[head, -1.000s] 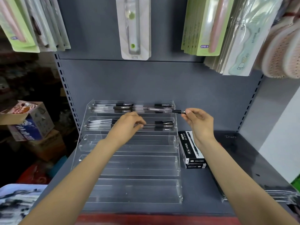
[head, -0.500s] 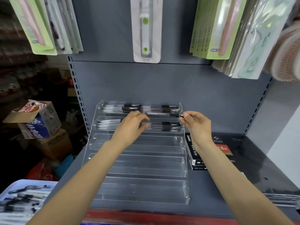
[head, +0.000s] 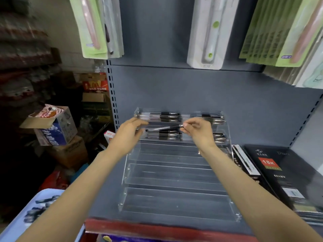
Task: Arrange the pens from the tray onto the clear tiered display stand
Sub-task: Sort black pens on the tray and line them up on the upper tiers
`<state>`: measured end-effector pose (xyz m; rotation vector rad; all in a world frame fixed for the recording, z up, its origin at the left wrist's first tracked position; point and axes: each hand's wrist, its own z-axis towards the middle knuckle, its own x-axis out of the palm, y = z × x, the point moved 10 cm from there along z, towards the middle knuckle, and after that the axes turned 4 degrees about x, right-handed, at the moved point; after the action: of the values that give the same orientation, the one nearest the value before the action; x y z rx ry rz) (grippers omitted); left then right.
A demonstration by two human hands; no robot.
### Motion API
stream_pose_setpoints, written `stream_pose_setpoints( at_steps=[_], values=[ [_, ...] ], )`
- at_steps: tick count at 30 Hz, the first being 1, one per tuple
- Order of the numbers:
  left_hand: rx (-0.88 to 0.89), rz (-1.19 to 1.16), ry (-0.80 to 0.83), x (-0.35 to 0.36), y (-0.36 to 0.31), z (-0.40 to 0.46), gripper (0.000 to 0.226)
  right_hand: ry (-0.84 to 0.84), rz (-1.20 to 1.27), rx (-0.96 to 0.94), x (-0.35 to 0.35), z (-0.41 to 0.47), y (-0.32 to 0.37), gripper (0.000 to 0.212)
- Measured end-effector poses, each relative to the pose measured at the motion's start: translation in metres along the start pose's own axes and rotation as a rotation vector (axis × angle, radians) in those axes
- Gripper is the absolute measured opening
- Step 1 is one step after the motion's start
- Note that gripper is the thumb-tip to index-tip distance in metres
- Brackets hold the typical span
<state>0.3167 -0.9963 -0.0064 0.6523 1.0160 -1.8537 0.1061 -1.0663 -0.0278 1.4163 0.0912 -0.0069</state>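
A clear tiered display stand point(head: 176, 186) sits on a grey shelf point(head: 104, 198). The right hand point(head: 198, 131) pinches the dark end of one pen point(head: 164, 128) between thumb and fingertips, holding it level above the second tier from the top. The left hand point(head: 129, 135) is at the pen's other end, fingers bent; whether they grip it cannot be told through blur. More pens point(head: 167, 117) lie in the two upper tiers. A light tray point(head: 15, 226) with pens shows at lower left. Black diary boxes point(head: 279, 173) lie right of the stand.
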Motion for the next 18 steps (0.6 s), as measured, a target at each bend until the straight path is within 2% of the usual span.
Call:
stream_pose_setpoints(
  at_steps=[5, 9, 18],
  values=[
    [0.094, 0.019, 0.128, 0.008, 0.004, -0.002, 0.034, -0.04, -0.341, -0.105, 0.015, 0.0, 0.008, 0.007],
    [0.17, 0.081, 0.182, 0.013, 0.003, 0.0, 0.033, -0.027, -0.583, -0.206, 0.028, -0.004, 0.017, 0.006],
    [0.219, 0.296, 0.18, 0.013, 0.0, -0.001, 0.032, 0.013, -0.738, -0.195, 0.046, -0.001, 0.016, 0.009]
  ],
)
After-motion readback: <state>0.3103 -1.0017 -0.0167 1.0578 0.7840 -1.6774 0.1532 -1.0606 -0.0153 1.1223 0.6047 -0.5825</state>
